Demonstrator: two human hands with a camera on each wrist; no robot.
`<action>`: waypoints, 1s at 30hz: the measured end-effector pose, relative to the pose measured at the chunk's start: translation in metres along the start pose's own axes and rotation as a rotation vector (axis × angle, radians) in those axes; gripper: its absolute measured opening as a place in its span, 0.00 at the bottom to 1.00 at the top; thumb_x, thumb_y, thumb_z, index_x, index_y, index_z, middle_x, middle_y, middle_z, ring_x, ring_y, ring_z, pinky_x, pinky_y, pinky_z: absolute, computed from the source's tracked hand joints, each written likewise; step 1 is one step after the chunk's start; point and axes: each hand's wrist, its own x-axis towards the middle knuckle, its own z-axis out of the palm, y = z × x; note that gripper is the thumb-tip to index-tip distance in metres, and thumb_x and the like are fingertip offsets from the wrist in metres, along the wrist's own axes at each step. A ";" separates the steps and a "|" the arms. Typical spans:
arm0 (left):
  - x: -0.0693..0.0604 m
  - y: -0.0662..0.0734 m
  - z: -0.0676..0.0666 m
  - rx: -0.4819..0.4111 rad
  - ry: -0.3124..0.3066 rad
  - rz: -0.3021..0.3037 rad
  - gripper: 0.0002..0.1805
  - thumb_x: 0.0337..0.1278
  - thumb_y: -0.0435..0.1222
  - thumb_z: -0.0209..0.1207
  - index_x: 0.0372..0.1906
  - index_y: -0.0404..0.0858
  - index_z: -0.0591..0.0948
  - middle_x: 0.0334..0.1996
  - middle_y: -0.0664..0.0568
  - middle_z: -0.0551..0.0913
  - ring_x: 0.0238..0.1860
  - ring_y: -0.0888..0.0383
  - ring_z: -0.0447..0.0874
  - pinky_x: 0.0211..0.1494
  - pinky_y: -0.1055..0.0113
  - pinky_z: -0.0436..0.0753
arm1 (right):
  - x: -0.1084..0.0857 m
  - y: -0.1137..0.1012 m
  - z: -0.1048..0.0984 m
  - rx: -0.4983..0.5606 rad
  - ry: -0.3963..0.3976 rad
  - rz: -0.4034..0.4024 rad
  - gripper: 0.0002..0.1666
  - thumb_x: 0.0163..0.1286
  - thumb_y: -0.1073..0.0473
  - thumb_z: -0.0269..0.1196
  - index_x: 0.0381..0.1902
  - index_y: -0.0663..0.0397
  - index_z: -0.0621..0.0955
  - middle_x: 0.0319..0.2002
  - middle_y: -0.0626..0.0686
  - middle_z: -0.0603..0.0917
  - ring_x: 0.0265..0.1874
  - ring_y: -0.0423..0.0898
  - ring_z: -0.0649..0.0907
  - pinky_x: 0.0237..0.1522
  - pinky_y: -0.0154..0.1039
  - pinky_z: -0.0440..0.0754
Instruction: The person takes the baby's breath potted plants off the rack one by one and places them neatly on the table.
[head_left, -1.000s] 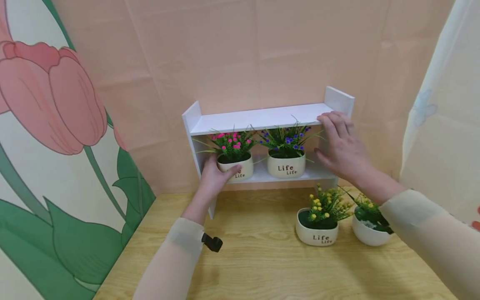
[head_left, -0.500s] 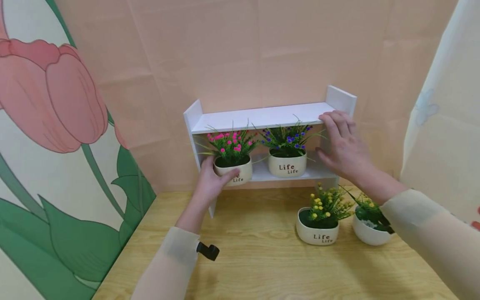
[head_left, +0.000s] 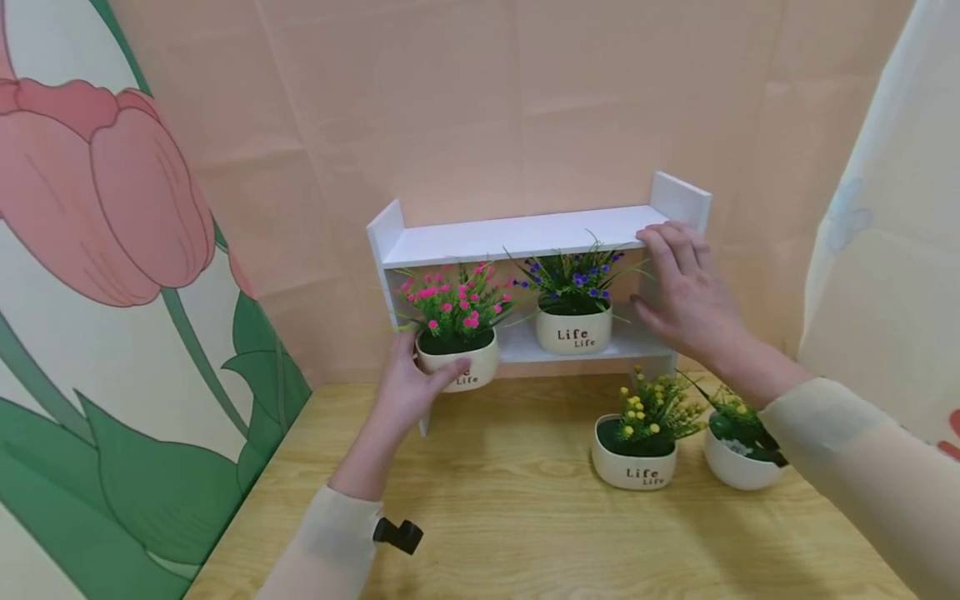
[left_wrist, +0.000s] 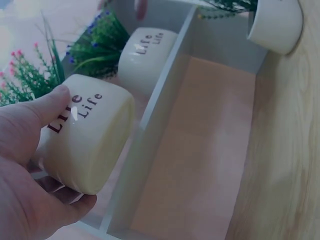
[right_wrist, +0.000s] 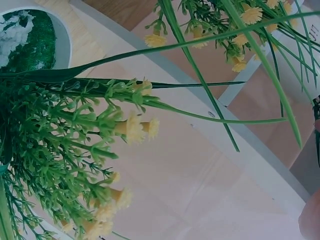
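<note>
Near centre, our left hand [head_left: 400, 386] grips the pink-flowered pot [head_left: 482, 358]. Right of centre, our right hand [head_left: 690, 287] holds the white shelf [head_left: 517, 237], fingers bent.

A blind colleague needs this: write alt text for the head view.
A left hand holds a cream "Life" pot of pink flowers before a white two-tier shelf; the right hand grips its right end. A matching pot of blue-purple flowers stands on the lower tier; two yellow-flowered pots stand on the wood-grain table.
</note>
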 end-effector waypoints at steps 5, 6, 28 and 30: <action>-0.012 0.000 -0.004 0.022 -0.006 0.032 0.51 0.59 0.49 0.82 0.81 0.38 0.69 0.71 0.43 0.73 0.70 0.45 0.74 0.70 0.43 0.81 | 0.000 -0.001 0.001 0.001 -0.007 0.004 0.63 0.55 0.66 0.81 0.83 0.63 0.59 0.77 0.70 0.61 0.78 0.71 0.58 0.86 0.59 0.52; -0.013 0.000 -0.004 0.024 -0.008 0.047 0.50 0.59 0.49 0.83 0.80 0.39 0.71 0.70 0.44 0.74 0.69 0.46 0.76 0.69 0.44 0.82 | 0.000 -0.001 0.001 0.003 -0.006 0.004 0.63 0.55 0.66 0.81 0.83 0.63 0.59 0.77 0.70 0.61 0.78 0.71 0.58 0.86 0.59 0.53; -0.051 -0.021 0.022 -0.032 -0.070 0.065 0.50 0.49 0.38 0.87 0.77 0.37 0.72 0.71 0.42 0.76 0.70 0.44 0.80 0.72 0.47 0.81 | -0.001 -0.001 0.000 -0.001 0.001 0.008 0.62 0.55 0.66 0.81 0.82 0.63 0.59 0.76 0.70 0.62 0.78 0.71 0.59 0.86 0.58 0.52; -0.054 -0.022 0.026 -0.019 -0.077 0.055 0.51 0.49 0.39 0.87 0.77 0.37 0.72 0.71 0.41 0.75 0.71 0.43 0.79 0.73 0.46 0.80 | -0.001 0.000 0.000 -0.003 0.002 0.006 0.62 0.55 0.65 0.81 0.82 0.63 0.59 0.76 0.70 0.62 0.78 0.71 0.59 0.86 0.58 0.52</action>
